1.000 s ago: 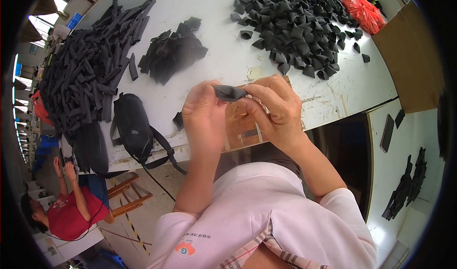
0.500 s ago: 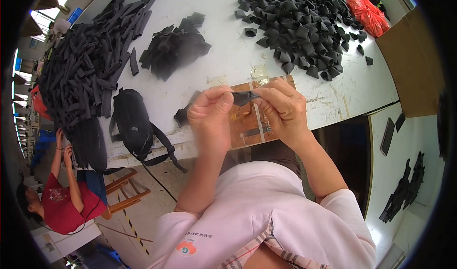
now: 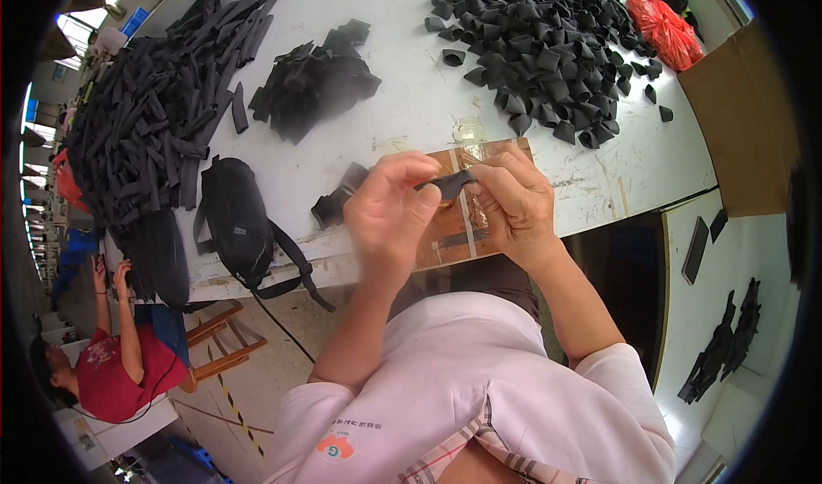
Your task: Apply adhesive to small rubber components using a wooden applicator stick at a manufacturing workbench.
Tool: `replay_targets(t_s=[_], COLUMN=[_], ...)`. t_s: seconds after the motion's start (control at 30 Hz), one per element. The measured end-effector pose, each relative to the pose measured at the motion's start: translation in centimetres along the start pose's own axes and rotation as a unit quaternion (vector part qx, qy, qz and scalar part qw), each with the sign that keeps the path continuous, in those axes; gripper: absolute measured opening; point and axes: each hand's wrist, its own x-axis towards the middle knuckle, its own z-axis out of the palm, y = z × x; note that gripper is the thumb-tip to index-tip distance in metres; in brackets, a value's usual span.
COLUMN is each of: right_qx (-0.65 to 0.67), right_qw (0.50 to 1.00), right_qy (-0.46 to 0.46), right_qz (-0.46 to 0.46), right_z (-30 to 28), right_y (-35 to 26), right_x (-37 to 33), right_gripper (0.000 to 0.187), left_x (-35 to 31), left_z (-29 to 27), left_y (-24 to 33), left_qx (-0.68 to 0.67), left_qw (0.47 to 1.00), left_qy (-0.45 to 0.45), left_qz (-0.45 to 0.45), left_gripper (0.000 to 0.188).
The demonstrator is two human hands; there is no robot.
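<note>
Over the wooden board [image 3: 447,253], a short black fabric strip [image 3: 451,185] is pinched at its right end between the thumb and fingers of my right hand [image 3: 518,203]. My left hand [image 3: 385,214] is at the strip's other end, its thumb and forefinger parted around it without a closed pinch. Some dark folded pieces [image 3: 330,208] lie on the table just left of my left hand, partly covered by it.
On the white table [image 3: 398,47] are a heap of black fabric loops [image 3: 548,51], a pile of long black strips [image 3: 141,116], flat dark pieces [image 3: 312,86] and a black pouch [image 3: 238,218]. A red bag [image 3: 666,34] and a cardboard box [image 3: 745,116] stand right. Another person [image 3: 128,364] works at left.
The thumb and forefinger of my left hand have parted from their pinch. The strip has shifted slightly right and tilted, still in my right fingers.
</note>
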Motion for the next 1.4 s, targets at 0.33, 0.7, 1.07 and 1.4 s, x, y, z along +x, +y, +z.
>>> replay_targets(t_s=[0.33, 0.7, 1.07, 1.4], right_qx=[0.178, 0.247, 0.162, 0.574], right_qw=[0.961, 0.837, 0.915, 0.615], right_qy=[-0.083, -0.150, -0.062, 0.020], right_qz=[0.195, 0.465, 0.363, 0.539], right_z=[-2.8, 0.1, 4.1, 2.8], right_y=[-0.7, 0.4, -2.0, -1.5], right_x=[3.0, -3.0, -4.1, -4.7], right_gripper=[0.007, 0.024, 0.026, 0.014], left_x=[0.8, 3.1, 0.2, -3.6], left_z=[-1.8, -14.4, -5.6, -3.5], left_y=[-2.4, -12.1, -2.2, -2.6], left_qx=[0.180, 0.624, 0.133, -0.223], left_qw=[0.982, 0.763, 0.962, 0.903], left_qy=[-0.009, 0.037, -0.140, -0.001], left_qz=[0.063, -0.165, -0.192, -0.367], left_gripper=[0.012, 0.017, 0.008, 0.016])
